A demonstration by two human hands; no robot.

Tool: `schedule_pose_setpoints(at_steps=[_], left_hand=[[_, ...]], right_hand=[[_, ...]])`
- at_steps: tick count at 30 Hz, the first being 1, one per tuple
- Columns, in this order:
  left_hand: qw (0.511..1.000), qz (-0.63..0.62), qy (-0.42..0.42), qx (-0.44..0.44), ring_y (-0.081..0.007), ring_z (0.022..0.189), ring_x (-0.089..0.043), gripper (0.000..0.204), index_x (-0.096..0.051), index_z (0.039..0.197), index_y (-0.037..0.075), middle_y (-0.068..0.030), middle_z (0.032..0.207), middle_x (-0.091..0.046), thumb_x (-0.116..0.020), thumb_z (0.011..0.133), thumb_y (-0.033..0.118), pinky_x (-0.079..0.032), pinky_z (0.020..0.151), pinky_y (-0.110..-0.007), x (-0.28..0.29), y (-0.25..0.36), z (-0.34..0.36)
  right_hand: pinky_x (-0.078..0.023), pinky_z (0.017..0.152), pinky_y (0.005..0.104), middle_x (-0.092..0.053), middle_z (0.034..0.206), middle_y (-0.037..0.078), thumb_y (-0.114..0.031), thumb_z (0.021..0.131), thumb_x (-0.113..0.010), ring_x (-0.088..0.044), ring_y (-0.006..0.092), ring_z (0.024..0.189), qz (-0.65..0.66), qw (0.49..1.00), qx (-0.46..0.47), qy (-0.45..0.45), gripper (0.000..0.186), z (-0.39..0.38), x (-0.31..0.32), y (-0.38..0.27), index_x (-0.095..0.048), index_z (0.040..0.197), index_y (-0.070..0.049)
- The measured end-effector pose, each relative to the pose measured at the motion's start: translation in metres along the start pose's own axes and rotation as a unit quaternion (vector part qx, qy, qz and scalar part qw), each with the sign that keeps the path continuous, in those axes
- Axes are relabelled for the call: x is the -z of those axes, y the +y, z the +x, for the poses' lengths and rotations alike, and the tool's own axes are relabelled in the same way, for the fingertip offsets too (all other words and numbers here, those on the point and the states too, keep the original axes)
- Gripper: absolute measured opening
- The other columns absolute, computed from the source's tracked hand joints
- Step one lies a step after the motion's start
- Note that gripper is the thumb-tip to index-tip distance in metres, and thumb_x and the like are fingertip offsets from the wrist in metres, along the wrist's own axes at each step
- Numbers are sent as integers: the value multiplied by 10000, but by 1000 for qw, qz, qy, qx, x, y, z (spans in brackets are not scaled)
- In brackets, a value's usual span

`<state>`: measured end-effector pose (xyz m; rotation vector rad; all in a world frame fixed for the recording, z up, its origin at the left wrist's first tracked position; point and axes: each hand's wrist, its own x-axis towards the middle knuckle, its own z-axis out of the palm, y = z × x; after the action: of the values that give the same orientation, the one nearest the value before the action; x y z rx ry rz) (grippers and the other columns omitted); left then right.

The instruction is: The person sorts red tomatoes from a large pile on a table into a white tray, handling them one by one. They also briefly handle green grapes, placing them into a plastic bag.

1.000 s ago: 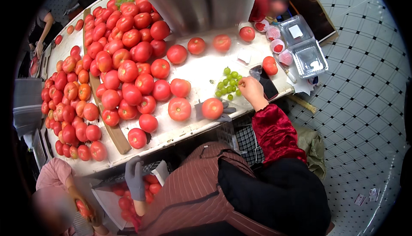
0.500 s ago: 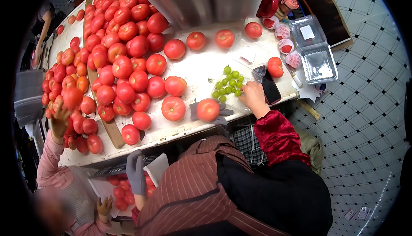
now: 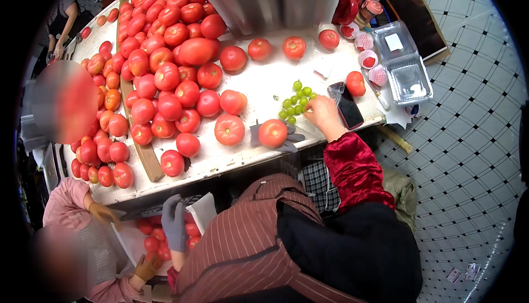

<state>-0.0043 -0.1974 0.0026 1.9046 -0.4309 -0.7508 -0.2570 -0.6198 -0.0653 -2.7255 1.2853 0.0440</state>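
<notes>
My right hand (image 3: 321,110), bare below a red velvet sleeve, is at the lower right of the green grapes (image 3: 295,102); its fingers are curled together, and what they pinch is hidden. A phone (image 3: 346,104) lies just right of it. My left hand (image 3: 175,226), in a grey glove, hangs with fingers extended and nothing held, over a box of red tomatoes (image 3: 155,234). Another grey glove (image 3: 293,138) lies on the white table (image 3: 264,74) under a large tomato (image 3: 272,133). Many tomatoes (image 3: 165,77) are heaped at the left, along a wooden strip (image 3: 149,165).
A co-worker in pink (image 3: 74,204) with tan gloves reaches by the box at lower left; another person (image 3: 69,16) stands at upper left. A metal container (image 3: 264,0) fills the top middle. Foam-netted fruit (image 3: 363,41), clear clamshells (image 3: 408,80) and a red kettle (image 3: 346,3) are at right.
The co-worker's gloved hand rose with a tomato, then came down empty toward the box. A blurred tomato now appears on the heap. My right hand stays by the grapes, shifting slightly.
</notes>
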Motion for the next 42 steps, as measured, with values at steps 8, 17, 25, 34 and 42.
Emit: schedule_pose_setpoints(at_steps=[8, 17, 25, 34, 42], left_hand=[[1000, -23, 6, 4, -153, 1004, -528, 187, -561, 1064, -11, -93, 1119, -560, -532, 880, -3, -432, 879, -254, 11, -16, -7], [999, -31, 36, -3, -141, 978, -546, 168, -578, 1036, -14, -77, 1063, -580, -564, 870, 7, -441, 859, -251, 9, -17, -12], [963, 51, 106, -242, -202, 687, -591, 185, -628, 923, 28, -103, 801, -592, -697, 763, 87, -471, 632, -286, -14, 65, -1], [891, 252, 187, -328, -241, 690, -579, 138, -656, 854, 83, -60, 749, -603, -709, 730, 113, -458, 621, -333, 6, 60, -19], [909, 224, 178, -302, -267, 666, -562, 118, -636, 826, 60, -84, 742, -585, -690, 722, 57, -449, 581, -331, 11, 51, -31]], right_hand=[[-420, 763, 394, -629, 768, 66, -263, 634, -736, -596, 248, 829, 54, 991, 118, -33, 189, 0, -24, -11, -721, 772, -134], [-374, 582, 192, -517, 709, -44, -98, 724, -770, -451, 36, 644, 546, 837, 3, -34, 197, -21, 57, -60, -693, 867, 14], [-391, 593, 279, -521, 699, 29, -66, 646, -749, -495, 148, 635, 490, 803, 340, 4, 195, -48, 106, -236, -663, 821, -50], [-376, 643, 326, -508, 723, 15, -128, 626, -752, -517, 198, 703, 319, 775, 543, 49, 221, -55, 111, -292, -651, 822, -109], [-389, 683, 336, -503, 724, 29, -107, 619, -737, -509, 212, 713, 305, 734, 607, 9, 220, -57, 107, -308, -642, 816, -94]])
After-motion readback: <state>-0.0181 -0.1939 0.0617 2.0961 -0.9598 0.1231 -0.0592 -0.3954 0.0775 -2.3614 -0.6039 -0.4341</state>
